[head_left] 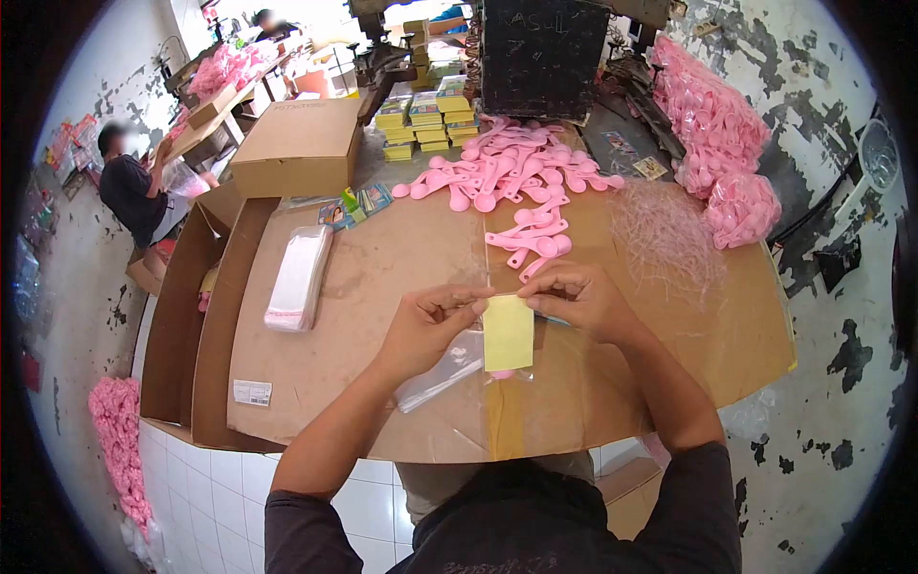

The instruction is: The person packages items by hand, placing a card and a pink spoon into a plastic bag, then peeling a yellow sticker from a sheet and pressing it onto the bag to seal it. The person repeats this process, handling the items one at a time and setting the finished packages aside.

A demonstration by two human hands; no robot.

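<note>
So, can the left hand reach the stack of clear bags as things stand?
Probably yes: only bare cardboard lies between the left hand and the stack of clear bags, though it is busy pinching the yellow card.

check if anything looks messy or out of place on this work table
Nothing looks broken. The pink spoons lie in a loose, scattered heap at the far side, with a few straggling toward the yellow card. A tangle of thin pink shreds lies loose at the right. The wall beside it has badly flaking paint.

spoons point(516, 177) behind the hands point(507, 311); bag stack point(298, 277) left; box point(298, 145) behind it
</note>
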